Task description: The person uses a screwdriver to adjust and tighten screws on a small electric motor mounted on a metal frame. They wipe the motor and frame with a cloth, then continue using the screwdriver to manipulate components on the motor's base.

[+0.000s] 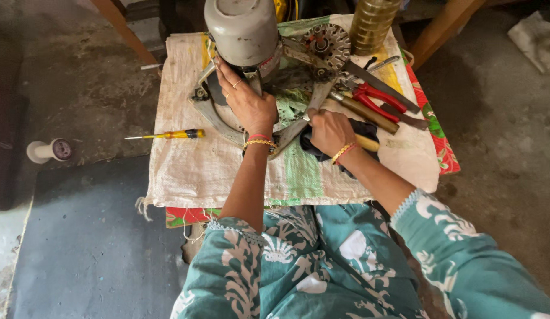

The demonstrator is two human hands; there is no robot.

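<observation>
**Two hands on a stripped motor, tools close by**

Nearest the person, the right hand point(329, 131) is closed around a yellow-handled tool point(366, 142) with a dark cloth point(352, 133) bunched beneath it; the tool's tip points in at the curved metal frame point(219, 121). The left hand point(246, 101), just beside it, lies spread and open against the base of the grey motor housing point(241, 29), bracing it rather than gripping. Beyond the right hand lie red-handled pliers point(375, 97), a wooden-handled tool point(365, 112) and a perforated metal disc point(328, 42). Well out past the left hand sits a yellow screwdriver point(168, 134).

The tool could slip off the frame and jab the bracing fingers, since the left hand rests so near its tip. The tall housing might also tip if the push comes sideways.

All of this rests on a woven sack point(186, 171) spread over the low tabletop, with bare, stained concrete floor point(499, 118) around it.
</observation>
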